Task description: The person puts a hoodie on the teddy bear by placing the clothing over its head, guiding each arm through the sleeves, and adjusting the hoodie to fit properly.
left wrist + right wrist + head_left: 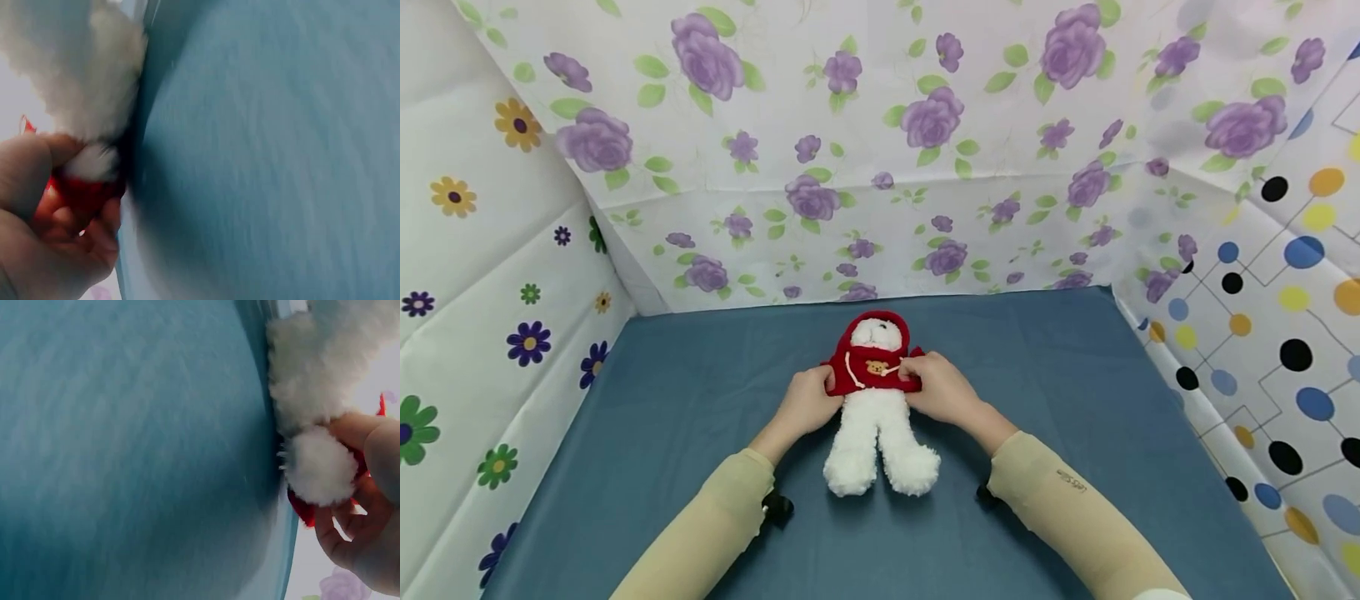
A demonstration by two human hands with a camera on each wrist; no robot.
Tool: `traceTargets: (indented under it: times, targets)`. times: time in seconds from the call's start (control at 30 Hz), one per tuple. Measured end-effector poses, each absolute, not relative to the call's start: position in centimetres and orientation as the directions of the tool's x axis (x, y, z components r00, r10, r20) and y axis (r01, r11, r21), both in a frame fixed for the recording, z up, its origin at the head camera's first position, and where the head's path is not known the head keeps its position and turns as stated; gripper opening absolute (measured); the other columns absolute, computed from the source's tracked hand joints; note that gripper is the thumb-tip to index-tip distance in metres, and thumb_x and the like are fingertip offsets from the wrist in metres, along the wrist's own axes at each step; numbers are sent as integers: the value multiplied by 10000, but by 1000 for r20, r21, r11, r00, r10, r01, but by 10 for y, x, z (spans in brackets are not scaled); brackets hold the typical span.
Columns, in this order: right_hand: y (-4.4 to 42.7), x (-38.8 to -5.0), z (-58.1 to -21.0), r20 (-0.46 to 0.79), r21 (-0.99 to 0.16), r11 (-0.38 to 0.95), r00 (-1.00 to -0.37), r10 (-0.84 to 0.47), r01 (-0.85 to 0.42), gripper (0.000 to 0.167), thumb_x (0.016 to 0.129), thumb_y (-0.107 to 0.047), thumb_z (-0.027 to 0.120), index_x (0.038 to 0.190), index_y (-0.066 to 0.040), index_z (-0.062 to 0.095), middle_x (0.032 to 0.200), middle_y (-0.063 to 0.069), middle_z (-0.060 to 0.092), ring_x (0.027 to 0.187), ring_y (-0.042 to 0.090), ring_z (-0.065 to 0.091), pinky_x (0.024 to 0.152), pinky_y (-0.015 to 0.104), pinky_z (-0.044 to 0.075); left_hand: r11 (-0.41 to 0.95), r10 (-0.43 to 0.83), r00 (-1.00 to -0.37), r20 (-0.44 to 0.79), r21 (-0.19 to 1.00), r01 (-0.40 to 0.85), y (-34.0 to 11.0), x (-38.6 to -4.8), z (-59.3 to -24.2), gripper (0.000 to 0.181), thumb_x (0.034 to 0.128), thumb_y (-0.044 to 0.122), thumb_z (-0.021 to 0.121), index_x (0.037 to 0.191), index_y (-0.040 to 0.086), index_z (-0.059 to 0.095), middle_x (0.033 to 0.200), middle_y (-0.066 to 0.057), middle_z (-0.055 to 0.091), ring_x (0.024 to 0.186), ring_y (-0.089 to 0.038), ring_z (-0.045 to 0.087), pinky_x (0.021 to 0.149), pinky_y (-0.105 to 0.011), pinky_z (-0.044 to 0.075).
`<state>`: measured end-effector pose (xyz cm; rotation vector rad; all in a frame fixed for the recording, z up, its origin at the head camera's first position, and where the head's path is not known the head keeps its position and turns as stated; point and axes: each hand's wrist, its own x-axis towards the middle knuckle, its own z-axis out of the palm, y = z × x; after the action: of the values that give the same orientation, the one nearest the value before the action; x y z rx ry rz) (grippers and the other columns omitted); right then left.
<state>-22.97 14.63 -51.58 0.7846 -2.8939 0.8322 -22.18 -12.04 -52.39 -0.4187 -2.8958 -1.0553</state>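
A white fluffy stuffed toy (877, 417) in a red hooded sweatshirt (868, 379) lies face up on the blue cloth, legs toward me. The sweatshirt has white drawstrings and a small bear patch on its chest. My left hand (808, 402) grips the toy's side at the sweatshirt's sleeve and hem. On the opposite side, my right hand (942, 387) holds the other sleeve area, thumb on top. In the right wrist view, a round white paw (322, 465) pokes out of the red sleeve between thumb and fingers. The left wrist view shows fingers curled round the other paw (94, 161).
A blue cloth (700, 400) covers the table. Behind it hangs a white sheet with purple roses (932, 117). Flowered fabric (527, 342) stands on the left, dotted fabric (1296, 354) on the right. Beige sleeves (1067, 508) cover both forearms.
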Motion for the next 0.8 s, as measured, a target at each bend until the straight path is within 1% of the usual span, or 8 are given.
traceTargets:
  times: [0.1, 0.17, 0.23, 0.33, 0.43, 0.6, 0.73, 0.8]
  targets:
    - [150, -231, -514, 191, -489, 715, -861, -471, -500, 214, 873, -46, 773, 911, -167, 601, 849, -38, 535, 829, 185, 469, 774, 373, 422, 704, 276, -954, 121, 650, 286, -130, -222, -523, 256, 873, 19, 716, 776, 116, 501, 671, -10, 444, 599, -167, 394, 607, -326, 342]
    - [152, -231, -514, 189, -493, 706, -855, -483, -508, 207, 879, -66, 769, 1011, -161, 641, 971, -33, 599, 868, 180, 513, 798, 370, 475, 680, 287, -949, 129, 671, 297, -135, -220, -522, 214, 871, 28, 732, 818, 113, 543, 721, -25, 506, 635, -187, 453, 627, -346, 387]
    - [154, -231, -514, 175, -503, 695, -848, -500, -514, 240, 895, -87, 765, 1102, -145, 660, 1067, -19, 627, 904, 171, 545, 829, 371, 513, 659, 301, -943, 145, 683, 315, -138, -219, -522, 190, 863, 18, 735, 849, 113, 571, 769, -33, 553, 674, -199, 492, 648, -361, 425]
    - [156, -233, -513, 141, -516, 682, -837, -529, -518, 288, 918, -108, 764, 1185, -117, 658, 1137, 9, 632, 952, 162, 571, 872, 374, 542, 635, 325, -933, 156, 695, 337, -142, -219, -521, 182, 862, 3, 736, 871, 113, 590, 816, -36, 582, 709, -199, 507, 673, -369, 449]
    - [159, -236, -510, 113, -532, 666, -824, -556, -522, 294, 941, -120, 755, 1216, -99, 654, 1160, 24, 636, 962, 163, 580, 890, 374, 547, 621, 354, -924, 146, 701, 350, -144, -222, -520, 161, 911, 39, 735, 893, 115, 594, 816, -23, 577, 694, -175, 506, 673, -356, 450]
    - [163, -240, -507, 81, -601, 621, -811, -580, -504, 188, 998, -105, 680, 1185, -117, 657, 1097, 4, 643, 840, 158, 570, 792, 356, 533, 607, 385, -916, 113, 717, 344, -146, -228, -512, 118, 1012, 89, 666, 943, 105, 572, 743, -16, 529, 618, -161, 495, 615, -334, 431]
    - [162, -241, -507, 99, -619, 590, -797, -596, -518, 152, 1007, -87, 687, 1150, -139, 679, 1025, -29, 664, 796, 115, 584, 757, 324, 541, 636, 350, -923, 163, 682, 361, -143, -234, -505, 131, 1024, 39, 629, 957, 90, 529, 717, -33, 504, 589, -169, 487, 575, -324, 418]
    - [160, -240, -508, 124, -607, 580, -786, -606, -543, 142, 993, -81, 710, 1118, -145, 683, 991, -38, 664, 787, 100, 590, 747, 309, 547, 672, 312, -928, 203, 644, 366, -140, -236, -502, 163, 1017, 24, 644, 947, 93, 514, 706, -36, 500, 573, -166, 486, 548, -317, 414]
